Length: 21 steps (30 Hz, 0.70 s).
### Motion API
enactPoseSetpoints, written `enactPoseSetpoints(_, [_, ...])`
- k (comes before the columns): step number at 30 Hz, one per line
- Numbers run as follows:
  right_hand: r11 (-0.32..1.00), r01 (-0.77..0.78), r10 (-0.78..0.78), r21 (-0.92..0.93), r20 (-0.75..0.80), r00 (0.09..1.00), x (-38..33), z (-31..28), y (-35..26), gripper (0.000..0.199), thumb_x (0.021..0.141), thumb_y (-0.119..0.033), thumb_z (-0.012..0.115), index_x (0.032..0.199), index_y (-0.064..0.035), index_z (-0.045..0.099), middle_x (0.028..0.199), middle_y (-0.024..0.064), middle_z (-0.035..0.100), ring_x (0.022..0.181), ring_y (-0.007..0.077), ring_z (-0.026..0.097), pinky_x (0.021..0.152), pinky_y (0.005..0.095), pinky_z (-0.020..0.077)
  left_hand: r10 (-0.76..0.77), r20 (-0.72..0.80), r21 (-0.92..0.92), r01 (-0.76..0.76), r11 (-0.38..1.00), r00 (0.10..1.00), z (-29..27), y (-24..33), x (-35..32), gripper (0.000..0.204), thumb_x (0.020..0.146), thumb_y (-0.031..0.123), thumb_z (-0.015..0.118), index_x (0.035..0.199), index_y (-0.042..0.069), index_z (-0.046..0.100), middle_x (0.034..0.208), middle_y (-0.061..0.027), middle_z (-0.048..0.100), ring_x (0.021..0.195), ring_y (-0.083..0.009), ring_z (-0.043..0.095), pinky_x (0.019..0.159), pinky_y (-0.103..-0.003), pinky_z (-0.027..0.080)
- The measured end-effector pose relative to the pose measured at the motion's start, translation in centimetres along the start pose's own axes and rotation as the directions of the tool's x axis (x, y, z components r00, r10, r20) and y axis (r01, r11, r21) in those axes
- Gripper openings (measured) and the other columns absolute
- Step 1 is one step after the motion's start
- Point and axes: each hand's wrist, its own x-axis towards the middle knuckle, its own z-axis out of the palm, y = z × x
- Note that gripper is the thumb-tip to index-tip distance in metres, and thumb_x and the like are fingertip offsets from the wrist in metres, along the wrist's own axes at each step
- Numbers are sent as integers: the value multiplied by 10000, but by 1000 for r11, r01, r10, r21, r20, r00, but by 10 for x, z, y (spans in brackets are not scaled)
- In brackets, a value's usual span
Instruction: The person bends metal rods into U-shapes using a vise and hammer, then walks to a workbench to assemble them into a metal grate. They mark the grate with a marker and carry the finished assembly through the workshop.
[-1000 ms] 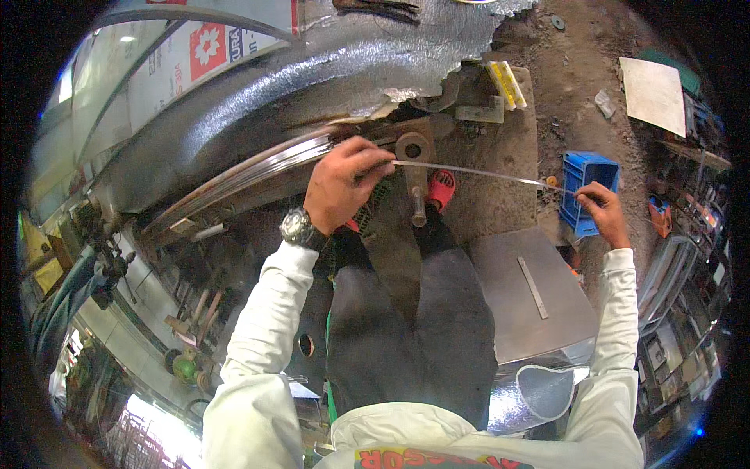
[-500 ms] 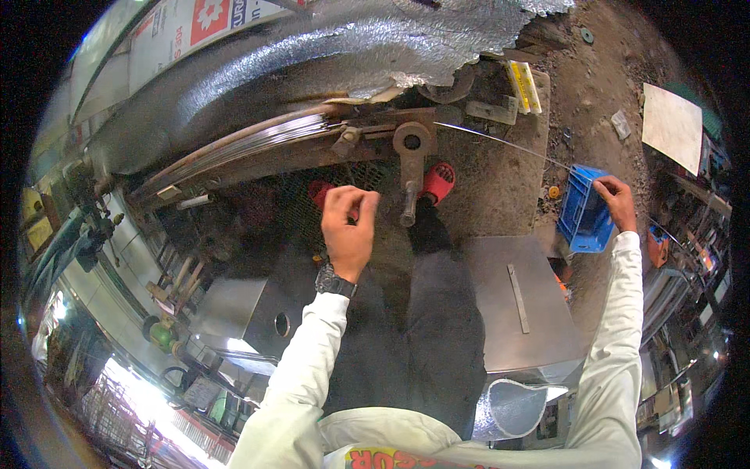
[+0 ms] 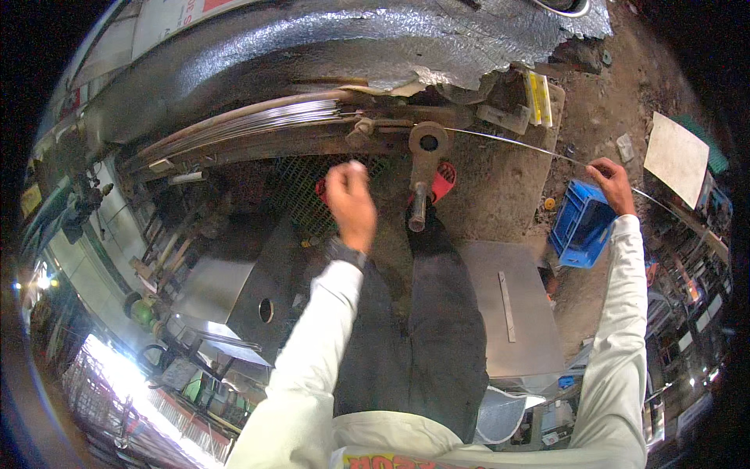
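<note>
At the right, my right hand (image 3: pixel 613 184) pinches a thin metal rod (image 3: pixel 512 142), above the blue plastic crate (image 3: pixel 569 225). The rod runs left to a bench-mounted tool with a round ringed head (image 3: pixel 429 143) and a lever handle (image 3: pixel 418 209). My left hand (image 3: pixel 351 205), blurred, is raised left of the lever with its fingers curled together; I cannot make out anything in them. Beyond it, a bundle of thin shiny rods (image 3: pixel 266 117) lies along the rusty rail, with a bolt-like clamp (image 3: pixel 360 131) near its right end.
A crumpled silvery sheet (image 3: pixel 312 47) spans the far side. Yellow-and-white boxes (image 3: pixel 537 99) stand right of it. Close to my legs lie a flat metal plate (image 3: pixel 519 313) with a narrow strip (image 3: pixel 507 306). A pale board (image 3: pixel 676 160) rests at the far right.
My right hand has moved up and slightly left, out of line with the crate. More rod now shows beyond it to the right. My left hand has shifted slightly up and right.
</note>
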Motion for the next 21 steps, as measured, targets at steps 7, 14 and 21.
enactPoseSetpoints(7, [993,-82,72,-90,-112,991,-22,-56,27,327,909,-310,729,982,8,726,950,85,731,914,162,659,851,308,499,-114,531,-287,305,908,840,97,43,-87,649,970,446,607,1404,-22,488,1319,-261,564,1255,-376,528,1079,-437,398])
enactPoseSetpoints(14, [988,-138,127,-73,-140,982,-91,-52,85,319,901,-315,753,975,-4,737,894,41,723,846,133,645,794,292,497,536,92,-34,-535,844,839,106,116,-16,475,867,264,768,1262,49,615,1249,-216,574,1150,-377,573,977,-428,472])
enactPoseSetpoints(21, [988,-152,154,32,-68,986,-67,-14,33,363,883,-312,752,1041,15,744,951,83,745,874,154,659,815,298,493,751,399,151,-845,513,527,62,103,97,278,875,339,758,916,65,756,991,-150,647,879,-351,664,757,-418,538])
